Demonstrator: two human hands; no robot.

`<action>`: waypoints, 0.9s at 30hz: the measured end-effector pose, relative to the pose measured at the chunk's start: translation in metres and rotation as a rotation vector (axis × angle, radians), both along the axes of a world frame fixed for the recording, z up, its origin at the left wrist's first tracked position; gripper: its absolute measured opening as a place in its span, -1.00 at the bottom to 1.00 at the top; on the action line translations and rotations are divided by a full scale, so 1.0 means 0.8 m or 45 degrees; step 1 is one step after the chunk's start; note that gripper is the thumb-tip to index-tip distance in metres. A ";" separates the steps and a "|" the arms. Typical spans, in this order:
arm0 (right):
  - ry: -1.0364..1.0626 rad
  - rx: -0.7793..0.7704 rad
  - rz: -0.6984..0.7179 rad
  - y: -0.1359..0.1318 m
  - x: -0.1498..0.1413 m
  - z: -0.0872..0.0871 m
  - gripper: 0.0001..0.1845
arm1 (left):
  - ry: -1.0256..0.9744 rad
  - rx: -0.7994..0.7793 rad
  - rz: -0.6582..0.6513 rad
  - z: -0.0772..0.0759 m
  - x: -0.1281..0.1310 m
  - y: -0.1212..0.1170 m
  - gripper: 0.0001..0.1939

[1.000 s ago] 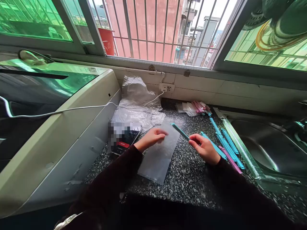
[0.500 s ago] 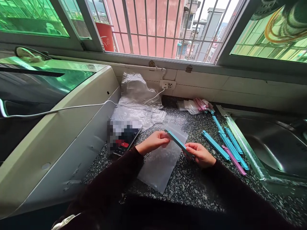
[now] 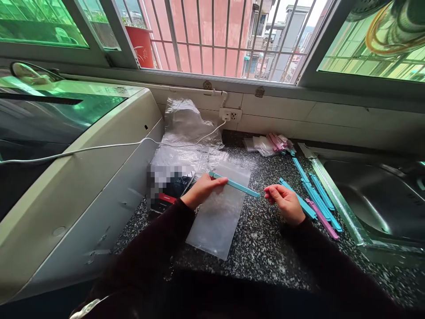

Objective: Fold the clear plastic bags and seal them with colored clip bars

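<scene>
A blue bag sealing clip [image 3: 244, 189] is pinched near its far left end by my left hand [image 3: 207, 186]. It slants over the upper part of a clear plastic bag [image 3: 219, 221] that lies flat on the counter. My right hand [image 3: 285, 201] is apart from the clip's near end, its fingers curled together with nothing visible in them. Just right of that hand lie several more blue clips [image 3: 315, 199] and a pink clip [image 3: 323, 220], partly overlapping.
Crumpled clear plastic bags [image 3: 186, 124] and a phone [image 3: 172, 190] lie at the left beside a white appliance [image 3: 126, 155]. A white cable [image 3: 186, 145] runs to the wall socket [image 3: 230, 115]. Small packets with pink clips [image 3: 275, 142] lie at the back. A steel sink [image 3: 375, 204] is at right.
My right hand has let go of the clip and moved slightly right. My left hand has shifted left with the clip, which now lies at a flatter angle across the bag.
</scene>
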State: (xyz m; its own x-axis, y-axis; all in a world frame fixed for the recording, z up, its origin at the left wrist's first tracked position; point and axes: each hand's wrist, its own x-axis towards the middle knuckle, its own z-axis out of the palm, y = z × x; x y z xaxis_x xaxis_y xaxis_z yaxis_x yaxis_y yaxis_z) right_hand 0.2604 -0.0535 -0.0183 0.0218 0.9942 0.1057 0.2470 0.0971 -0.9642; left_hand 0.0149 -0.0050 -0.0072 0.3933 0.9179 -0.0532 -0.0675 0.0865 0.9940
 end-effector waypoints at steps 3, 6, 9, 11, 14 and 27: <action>-0.210 0.246 -0.079 0.000 0.005 -0.002 -0.63 | -0.001 -0.027 0.005 0.002 0.000 0.000 -0.62; -0.449 0.540 -0.075 -0.006 0.003 -0.003 -0.77 | -0.011 -0.026 -0.018 -0.001 0.004 -0.003 -0.62; -0.621 0.797 0.022 -0.013 -0.004 0.000 -0.89 | 0.011 0.021 -0.075 -0.006 0.007 -0.006 -0.61; -0.745 0.936 0.083 -0.016 -0.010 0.002 -0.90 | 0.051 0.059 -0.104 -0.007 0.009 -0.009 -0.60; -0.961 1.052 0.090 -0.019 -0.016 0.003 -0.77 | 0.104 0.072 -0.132 -0.007 0.012 -0.013 -0.59; -0.969 1.128 -0.005 -0.017 -0.010 0.004 -0.92 | 0.053 0.004 -0.350 -0.005 0.014 -0.016 -0.57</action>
State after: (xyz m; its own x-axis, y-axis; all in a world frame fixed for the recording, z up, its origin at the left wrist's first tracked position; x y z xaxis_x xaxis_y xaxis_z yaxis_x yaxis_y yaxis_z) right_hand 0.2524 -0.0668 -0.0155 -0.3430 0.5660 0.7496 0.7336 0.6598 -0.1625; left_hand 0.0262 -0.0176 -0.0112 0.6251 0.7772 -0.0716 -0.0010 0.0925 0.9957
